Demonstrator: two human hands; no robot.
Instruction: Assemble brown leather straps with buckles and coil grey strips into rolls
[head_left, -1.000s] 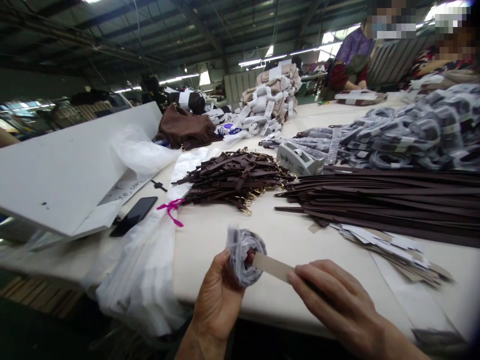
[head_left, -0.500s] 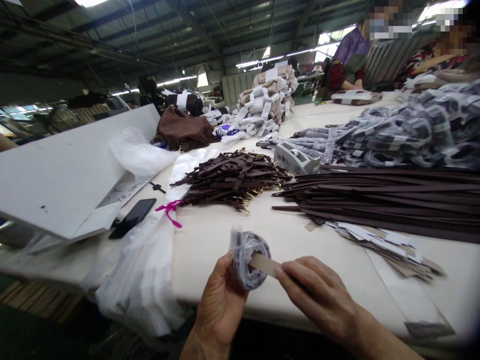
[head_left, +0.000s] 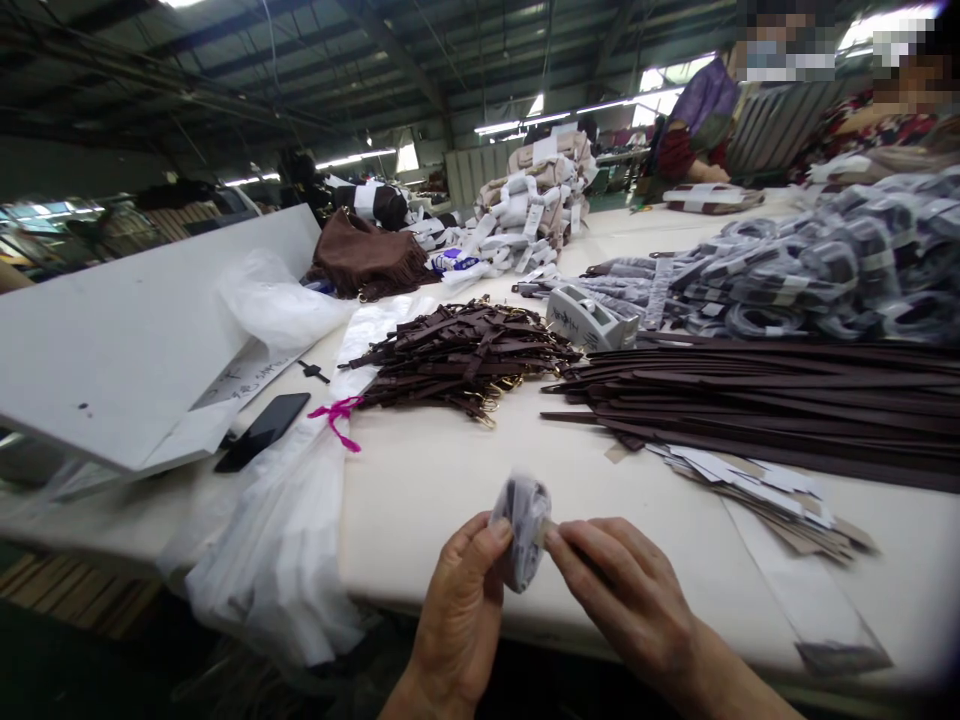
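Observation:
A coiled strap in clear plastic wrap (head_left: 523, 530) is held above the table's near edge, its side turned towards the camera. My left hand (head_left: 463, 600) grips it from the left, thumb on the plastic. On its right side, my right hand (head_left: 626, 585) pinches a short visible end of a tan card strip (head_left: 547, 532); the rest of the strip is hidden by the coil. Beyond the hands lies a pile of short dark brown straps with gold hooks (head_left: 465, 360). Loose white and tan card strips (head_left: 757, 490) lie to the right.
Long dark brown straps (head_left: 787, 400), a grey tape dispenser (head_left: 589, 318) and plastic-wrapped coils (head_left: 810, 260) occupy the right side. A black phone (head_left: 264, 432), plastic bags (head_left: 277, 550) and a white board (head_left: 150, 340) are left. A person (head_left: 697, 125) works at the far right.
The wrapped coil has turned more edge-on and shifted slightly right with my left hand. Less of the card strip shows between the coil and my right hand.

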